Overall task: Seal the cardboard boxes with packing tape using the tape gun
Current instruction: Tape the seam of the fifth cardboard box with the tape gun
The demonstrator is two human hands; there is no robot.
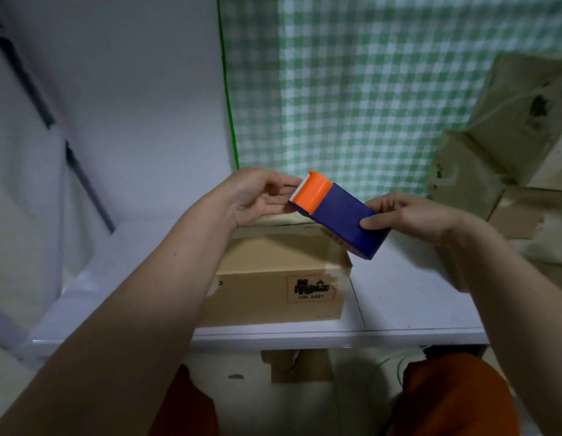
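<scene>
Head view shows the right hand [421, 220] gripping the tape gun [337, 214] above the cardboard box [273, 272]; the left hand [257, 196] pinches at its orange end, probably finding the tape, which must next be stuck onto the box.

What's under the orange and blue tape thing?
A cardboard box sits on the white table below the tape gun. The gun and both hands hide part of its top.
</scene>
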